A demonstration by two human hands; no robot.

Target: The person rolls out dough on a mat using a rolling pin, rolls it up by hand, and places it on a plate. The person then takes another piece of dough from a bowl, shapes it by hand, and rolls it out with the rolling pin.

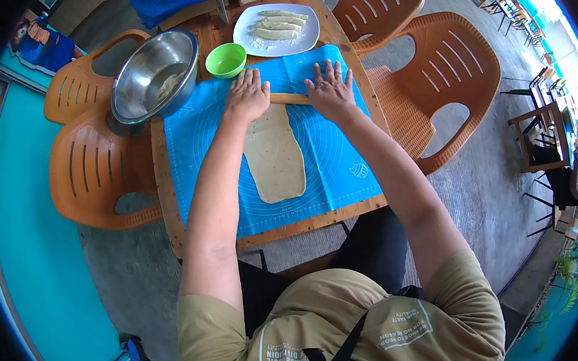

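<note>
A long flat strip of pale dough (274,156) lies on a blue silicone mat (331,164) on a wooden table (318,220). A thin wooden rolling pin (290,98) lies across the far end of the dough. My left hand (247,93) presses flat on the pin's left part, fingers spread. My right hand (329,89) presses flat on its right part, fingers also spread. Both arms are stretched forward over the mat.
A steel bowl (154,74) with a bit of dough sits at the mat's far left corner. A small green bowl (225,59) and a white plate (276,29) of rolled dough pieces stand beyond the mat. Orange plastic chairs (443,82) surround the table.
</note>
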